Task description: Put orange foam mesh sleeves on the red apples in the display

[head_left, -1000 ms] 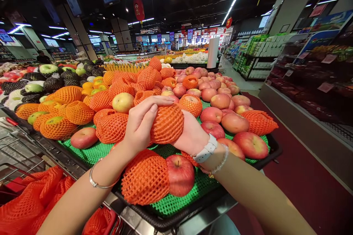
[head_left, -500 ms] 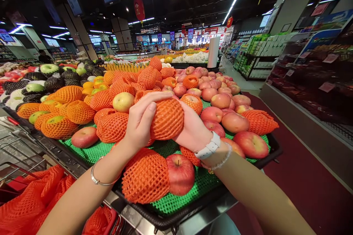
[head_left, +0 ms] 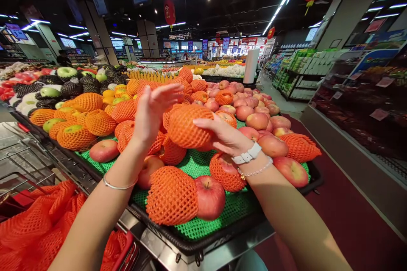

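My right hand (head_left: 222, 133) grips an apple in an orange foam net (head_left: 187, 126), its thumb over the near side, above the display. To its left, my left hand (head_left: 152, 110) is raised with fingers stretched out, apart from the fruit. Below lie another netted apple (head_left: 171, 197) and a bare red apple (head_left: 210, 198), side by side on the green mesh mat (head_left: 197, 230). A partly netted apple (head_left: 227, 171) rests under my right wrist. One more bare apple (head_left: 104, 150) sits left of my left forearm.
The black tray edge (head_left: 190, 246) runs along the front. Loose apples (head_left: 257, 121) fill the right side, netted mangoes (head_left: 74, 135) the left. A cart (head_left: 28, 178) with red netting (head_left: 38, 224) stands lower left. A white bag roll (head_left: 252, 66) rises at the back.
My left hand has come off the netted apple and opened to the left. My right hand still holds the apple, now turned more on its side. The view has shifted slightly left.
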A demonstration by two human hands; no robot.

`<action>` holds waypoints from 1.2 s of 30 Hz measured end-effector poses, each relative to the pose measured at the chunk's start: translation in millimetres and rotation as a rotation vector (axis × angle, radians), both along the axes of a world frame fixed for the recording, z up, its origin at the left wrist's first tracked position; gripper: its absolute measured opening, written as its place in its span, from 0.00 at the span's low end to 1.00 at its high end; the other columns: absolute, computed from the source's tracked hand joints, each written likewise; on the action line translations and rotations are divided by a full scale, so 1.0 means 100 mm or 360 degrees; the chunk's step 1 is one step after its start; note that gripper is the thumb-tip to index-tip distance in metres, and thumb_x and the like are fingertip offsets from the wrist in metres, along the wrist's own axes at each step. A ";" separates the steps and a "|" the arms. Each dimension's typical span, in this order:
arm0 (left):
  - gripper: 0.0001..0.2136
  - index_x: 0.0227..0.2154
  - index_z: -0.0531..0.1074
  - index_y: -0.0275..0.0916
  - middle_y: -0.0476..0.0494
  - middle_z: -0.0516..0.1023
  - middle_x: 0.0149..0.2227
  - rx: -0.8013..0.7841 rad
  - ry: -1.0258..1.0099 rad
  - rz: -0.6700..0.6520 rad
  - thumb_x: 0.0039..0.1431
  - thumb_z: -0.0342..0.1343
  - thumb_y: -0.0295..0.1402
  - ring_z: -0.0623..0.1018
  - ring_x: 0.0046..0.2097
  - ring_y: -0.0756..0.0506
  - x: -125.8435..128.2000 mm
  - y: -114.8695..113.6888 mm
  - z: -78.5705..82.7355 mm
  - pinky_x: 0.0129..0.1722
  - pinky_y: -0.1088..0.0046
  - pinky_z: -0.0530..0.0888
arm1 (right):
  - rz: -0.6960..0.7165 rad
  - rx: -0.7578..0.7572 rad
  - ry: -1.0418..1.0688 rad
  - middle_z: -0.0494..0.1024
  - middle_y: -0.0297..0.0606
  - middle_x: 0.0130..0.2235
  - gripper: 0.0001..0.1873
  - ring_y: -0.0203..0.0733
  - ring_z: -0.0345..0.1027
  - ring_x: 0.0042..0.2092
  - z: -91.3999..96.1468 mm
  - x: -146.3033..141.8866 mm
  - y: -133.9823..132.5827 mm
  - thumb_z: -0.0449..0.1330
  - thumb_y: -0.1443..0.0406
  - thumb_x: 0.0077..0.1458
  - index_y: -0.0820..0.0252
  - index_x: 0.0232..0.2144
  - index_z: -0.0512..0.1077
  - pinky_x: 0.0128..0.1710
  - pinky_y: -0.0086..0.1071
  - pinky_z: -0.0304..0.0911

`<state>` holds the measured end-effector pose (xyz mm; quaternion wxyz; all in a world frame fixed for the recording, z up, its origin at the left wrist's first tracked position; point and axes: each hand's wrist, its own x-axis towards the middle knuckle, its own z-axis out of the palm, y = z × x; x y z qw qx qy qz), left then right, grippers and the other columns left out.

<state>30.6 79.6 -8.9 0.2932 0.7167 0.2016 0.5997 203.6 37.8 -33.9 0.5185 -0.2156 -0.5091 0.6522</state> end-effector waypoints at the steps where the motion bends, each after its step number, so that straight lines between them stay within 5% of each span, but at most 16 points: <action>1: 0.31 0.43 0.76 0.44 0.44 0.82 0.50 0.0061 -0.0055 0.0091 0.64 0.33 0.57 0.79 0.52 0.41 -0.12 0.05 0.04 0.50 0.60 0.76 | -0.0078 0.0111 -0.0158 0.78 0.35 0.43 0.25 0.41 0.73 0.46 0.00 0.03 0.00 0.68 0.65 0.45 0.56 0.46 0.69 0.56 0.44 0.66; 7: 0.25 0.38 0.74 0.46 0.53 0.83 0.40 0.0099 -0.0464 0.0548 0.65 0.36 0.55 0.80 0.46 0.49 -0.75 0.51 0.07 0.47 0.68 0.75 | -0.0059 0.0739 -0.1115 0.73 0.36 0.48 0.32 0.45 0.68 0.51 0.03 0.19 -0.02 0.72 0.59 0.40 0.55 0.48 0.68 0.58 0.44 0.61; 12: 0.14 0.28 0.74 0.45 0.47 0.81 0.32 -0.0068 -0.0608 0.0506 0.60 0.47 0.42 0.80 0.35 0.49 -0.60 0.53 0.03 0.37 0.73 0.76 | 0.0303 0.0838 -0.1505 0.72 0.39 0.51 0.34 0.47 0.67 0.52 0.06 0.26 0.02 0.70 0.61 0.43 0.56 0.52 0.64 0.54 0.44 0.64; 21: 0.09 0.26 0.75 0.39 0.47 0.77 0.26 -0.0166 -0.0678 0.0346 0.57 0.50 0.31 0.75 0.26 0.53 -0.44 0.45 0.04 0.30 0.79 0.73 | 0.0005 0.1068 -0.1879 0.69 0.43 0.54 0.36 0.50 0.64 0.55 -0.04 0.17 0.00 0.69 0.66 0.42 0.58 0.54 0.62 0.59 0.47 0.59; 25: 0.10 0.26 0.76 0.38 0.47 0.77 0.26 -0.0198 -0.0650 0.0271 0.58 0.49 0.29 0.74 0.26 0.54 -0.43 0.45 0.03 0.29 0.79 0.72 | 0.0006 0.0838 -0.1451 0.70 0.44 0.54 0.35 0.49 0.66 0.56 -0.04 0.17 0.06 0.69 0.62 0.42 0.59 0.52 0.62 0.60 0.47 0.59; 29: 0.09 0.32 0.76 0.40 0.47 0.78 0.28 0.0027 -0.0501 0.0068 0.60 0.52 0.36 0.76 0.30 0.52 -0.38 0.38 0.03 0.32 0.77 0.75 | 0.0195 0.0260 -0.0722 0.74 0.44 0.52 0.29 0.49 0.69 0.55 0.00 0.16 0.04 0.64 0.56 0.47 0.57 0.51 0.63 0.58 0.46 0.65; 36: 0.12 0.32 0.76 0.38 0.48 0.77 0.27 0.0072 -0.0286 0.0024 0.58 0.58 0.42 0.76 0.29 0.53 -0.36 0.43 -0.02 0.33 0.78 0.73 | 0.0473 -0.0164 -0.0874 0.78 0.38 0.46 0.21 0.45 0.73 0.51 -0.08 0.09 0.02 0.67 0.61 0.42 0.56 0.41 0.69 0.58 0.42 0.65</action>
